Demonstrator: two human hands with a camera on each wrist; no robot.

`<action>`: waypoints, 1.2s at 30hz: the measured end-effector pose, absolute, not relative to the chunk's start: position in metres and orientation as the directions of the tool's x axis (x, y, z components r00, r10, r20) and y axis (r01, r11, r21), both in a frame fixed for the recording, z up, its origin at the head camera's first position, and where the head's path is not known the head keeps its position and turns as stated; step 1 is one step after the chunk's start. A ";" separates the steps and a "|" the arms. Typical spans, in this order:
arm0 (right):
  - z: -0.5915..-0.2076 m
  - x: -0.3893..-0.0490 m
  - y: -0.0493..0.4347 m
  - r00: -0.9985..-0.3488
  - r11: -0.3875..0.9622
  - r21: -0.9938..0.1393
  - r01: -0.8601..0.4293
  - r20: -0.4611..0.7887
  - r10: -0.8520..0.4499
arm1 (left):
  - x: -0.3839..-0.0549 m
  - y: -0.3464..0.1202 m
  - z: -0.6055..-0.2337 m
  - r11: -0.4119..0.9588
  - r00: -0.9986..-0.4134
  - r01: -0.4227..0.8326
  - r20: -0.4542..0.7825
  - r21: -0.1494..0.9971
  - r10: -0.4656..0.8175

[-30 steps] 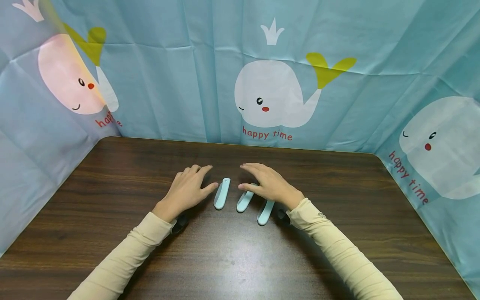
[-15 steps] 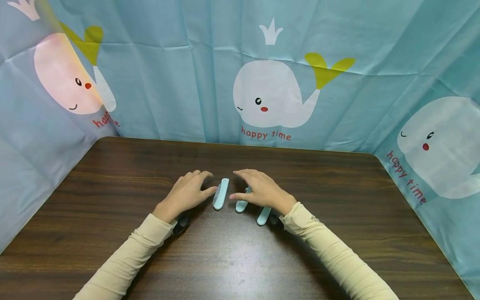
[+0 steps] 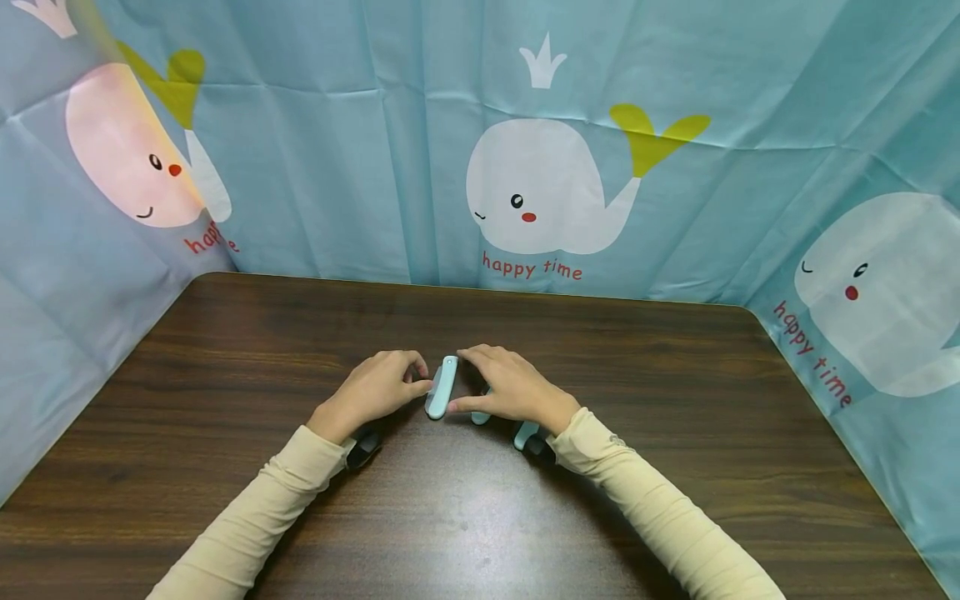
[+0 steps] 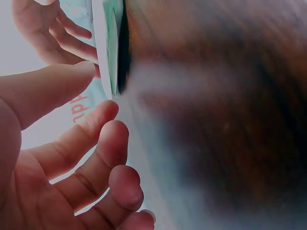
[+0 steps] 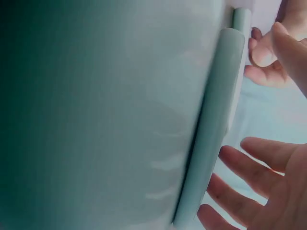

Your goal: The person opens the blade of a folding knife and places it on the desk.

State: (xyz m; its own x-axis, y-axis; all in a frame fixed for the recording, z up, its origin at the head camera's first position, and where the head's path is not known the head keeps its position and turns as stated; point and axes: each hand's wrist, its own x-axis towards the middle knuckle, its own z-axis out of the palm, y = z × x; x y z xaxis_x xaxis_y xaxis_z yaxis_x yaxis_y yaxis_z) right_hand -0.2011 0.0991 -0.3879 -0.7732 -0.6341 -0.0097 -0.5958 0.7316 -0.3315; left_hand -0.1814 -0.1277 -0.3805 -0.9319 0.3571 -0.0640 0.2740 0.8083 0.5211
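Observation:
Three pale-blue folding knives lie on a dark wood table: a left one [image 3: 442, 387], a middle one [image 3: 481, 417] and a right one [image 3: 526, 435]. My left hand [image 3: 375, 390] is just left of the left knife, fingers loosely bent, thumb tip right at its side. In the left wrist view that knife [image 4: 108, 43] stands beyond my thumb, with nothing between thumb and fingers. My right hand [image 3: 517, 385] reaches over the middle knife and covers most of it. Its spread thumb and forefinger come to the left knife's right side. The right wrist partly hides the right knife.
The table [image 3: 480, 533] has a dark wood-grain top with rounded far corners. Behind and beside it hangs a light-blue curtain [image 3: 315, 167] printed with whales. Dark wrist cameras sit under both cream sleeves [image 3: 652, 500].
My right hand has moved left and slightly nearer, from over the middle knife to the left knife's side. My left hand's fingers have bent more and come slightly nearer. The knives stay in place.

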 end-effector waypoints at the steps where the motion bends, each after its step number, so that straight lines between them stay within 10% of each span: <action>1: -0.388 -0.201 0.098 -0.772 0.731 -0.327 -0.598 -0.008 -0.635 | -0.181 -0.127 -0.381 0.808 -0.932 0.271 -0.068 0.524 0.357; 18: -0.388 -0.199 0.087 -0.795 0.778 -0.247 -0.577 -0.047 -0.605 | -0.182 -0.124 -0.386 0.794 -0.924 0.249 -0.110 0.554 0.366; 36: -0.395 -0.204 0.089 -0.820 0.726 -0.466 -0.505 -0.002 -0.572 | -0.180 -0.122 -0.387 0.738 -0.912 0.236 -0.118 0.632 0.393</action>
